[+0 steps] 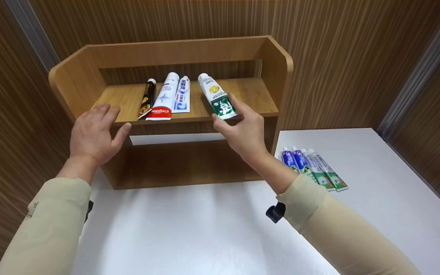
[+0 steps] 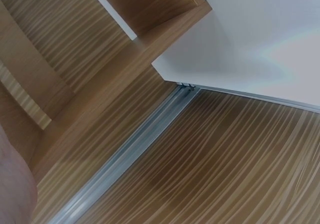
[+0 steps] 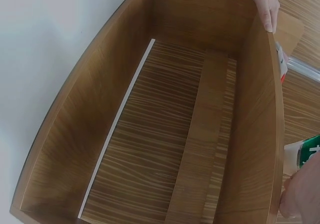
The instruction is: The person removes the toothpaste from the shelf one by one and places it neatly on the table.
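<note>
The person's right hand [image 1: 245, 131] grasps a white plastic toothpaste tube with a shiny green flat end [image 1: 216, 93], pinching that green end between thumb and fingers. The tube is at the upper board of a light-brown wooden two-level shelf [image 1: 277, 76], right of the board's middle, its white cap pointing to the back and slanting a little left; I cannot tell whether its whole length touches the wood. The left hand [image 1: 96, 133] grips no tube: it rests at the board's front left corner, fingers loosely extended and thumb spread away from them along the front edge. Between the hands three more tubes lie side by side, caps to the back: a slim black tube with a white cap [image 1: 148, 99], a larger white tube with a red end [image 1: 165, 95], and a smaller white tube with blue markings [image 1: 182, 95] just beside it. A gap separates this last one from the tube in the right hand. The shelf stands on a glossy white tabletop [image 1: 189, 229] against a striped brown wall [image 1: 342, 57]. To its right, on the tabletop, lie blue-and-green tubes [image 1: 303, 162] and silver-and-green tubes [image 1: 329, 172], close together in a slanting row.
</note>
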`<state>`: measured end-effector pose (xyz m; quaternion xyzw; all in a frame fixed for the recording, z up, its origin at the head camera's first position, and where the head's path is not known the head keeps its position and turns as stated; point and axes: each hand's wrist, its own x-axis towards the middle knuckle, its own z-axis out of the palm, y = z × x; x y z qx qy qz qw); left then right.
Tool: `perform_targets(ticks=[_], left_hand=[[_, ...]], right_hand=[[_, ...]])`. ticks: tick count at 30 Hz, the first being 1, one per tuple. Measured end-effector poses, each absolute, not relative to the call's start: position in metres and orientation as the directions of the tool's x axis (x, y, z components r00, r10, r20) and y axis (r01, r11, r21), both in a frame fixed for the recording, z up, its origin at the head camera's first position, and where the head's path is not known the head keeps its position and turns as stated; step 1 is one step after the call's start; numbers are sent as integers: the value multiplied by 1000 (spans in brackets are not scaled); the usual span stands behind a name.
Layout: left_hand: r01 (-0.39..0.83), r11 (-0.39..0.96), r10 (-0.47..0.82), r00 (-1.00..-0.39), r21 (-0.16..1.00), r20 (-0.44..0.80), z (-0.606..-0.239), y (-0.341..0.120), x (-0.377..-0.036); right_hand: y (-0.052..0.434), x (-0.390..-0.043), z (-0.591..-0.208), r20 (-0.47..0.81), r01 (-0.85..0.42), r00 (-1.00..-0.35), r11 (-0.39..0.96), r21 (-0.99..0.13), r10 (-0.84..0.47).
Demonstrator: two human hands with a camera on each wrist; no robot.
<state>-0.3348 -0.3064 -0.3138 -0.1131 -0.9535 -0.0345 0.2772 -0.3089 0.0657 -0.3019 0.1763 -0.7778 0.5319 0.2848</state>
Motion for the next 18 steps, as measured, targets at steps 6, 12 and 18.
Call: perform_targets(ticks=[6, 12, 18], left_hand=[[239, 971, 198, -814, 4, 547, -314, -307, -336], [232, 973, 195, -821, 1, 536, -314, -306, -335], [225, 974, 190, -828, 1, 528, -314, -306, -335]], right_hand=[[76, -307, -302, 662, -612, -749, 343, -713, 39], [87, -299, -297, 695, -642, -717, 341, -686, 47], [102, -290, -289, 740, -688, -671, 338, -643, 43]])
